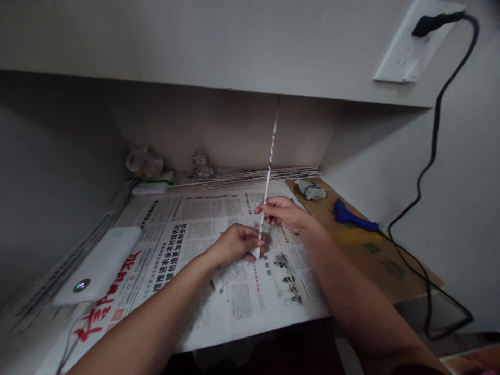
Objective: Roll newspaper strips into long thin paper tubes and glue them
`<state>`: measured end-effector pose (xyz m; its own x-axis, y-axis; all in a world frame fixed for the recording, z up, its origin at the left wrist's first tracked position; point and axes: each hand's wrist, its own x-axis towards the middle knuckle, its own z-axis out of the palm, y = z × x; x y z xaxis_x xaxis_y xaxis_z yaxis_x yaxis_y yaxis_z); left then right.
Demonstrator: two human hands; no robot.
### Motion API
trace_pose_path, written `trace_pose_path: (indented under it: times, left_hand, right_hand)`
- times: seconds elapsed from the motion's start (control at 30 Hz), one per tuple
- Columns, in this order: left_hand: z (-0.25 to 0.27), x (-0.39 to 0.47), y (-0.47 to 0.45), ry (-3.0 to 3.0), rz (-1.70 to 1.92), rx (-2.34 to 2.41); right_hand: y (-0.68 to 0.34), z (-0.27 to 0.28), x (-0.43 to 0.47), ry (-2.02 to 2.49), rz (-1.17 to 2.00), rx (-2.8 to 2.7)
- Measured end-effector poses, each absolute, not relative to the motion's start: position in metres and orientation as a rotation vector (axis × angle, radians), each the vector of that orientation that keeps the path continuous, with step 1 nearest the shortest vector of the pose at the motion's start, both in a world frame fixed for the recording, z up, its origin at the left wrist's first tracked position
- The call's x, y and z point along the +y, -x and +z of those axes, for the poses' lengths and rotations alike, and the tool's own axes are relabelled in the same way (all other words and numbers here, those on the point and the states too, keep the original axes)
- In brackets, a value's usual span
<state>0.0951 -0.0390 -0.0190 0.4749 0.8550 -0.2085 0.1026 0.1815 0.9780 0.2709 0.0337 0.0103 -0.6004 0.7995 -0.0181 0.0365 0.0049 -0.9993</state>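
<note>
A thin rolled paper stick (267, 177), white with dark printed specks, stands nearly upright and leans a little to the right at its top. My left hand (239, 244) pinches its lower end just above the newspaper (203, 312). Higher up, my right hand (284, 213) grips the same stick between thumb and fingers. The top of the stick reaches up to the lower edge of the overhead panel. Under my left hand a small piece of printed paper (230, 276) lies on the spread newspaper.
Several long paper sticks (250, 178) lie along the back. A blue glue gun (354, 217) and a crumpled cloth (311, 189) rest on cardboard (363, 271) at right. A white power bank (102, 264) lies left. A black cable (436, 120) hangs from a wall socket (406, 57).
</note>
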Motion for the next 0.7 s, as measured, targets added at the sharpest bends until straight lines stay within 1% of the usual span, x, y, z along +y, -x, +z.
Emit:
trace_pose_path:
  times: [0.23, 0.43, 0.6, 0.7]
  left_hand:
    - [-0.021, -0.037, -0.093, -1.301, 0.645, 0.959]
    - [-0.018, -0.039, -0.091, -1.343, 0.59, 0.954]
    - [-0.013, -0.037, -0.086, -1.337, 0.589, 0.996]
    - [-0.012, -0.032, -0.079, -1.434, 0.603, 1.074]
  right_hand:
    - [-0.268, 0.007, 0.039, 0.954, 1.539, -1.642]
    - [-0.273, 0.01, 0.036, 0.853, 1.653, -1.71]
    - [-0.27, 0.008, 0.038, 0.966, 1.449, -1.682]
    - [-0.265, 0.003, 0.039, 0.98, 1.399, -1.639]
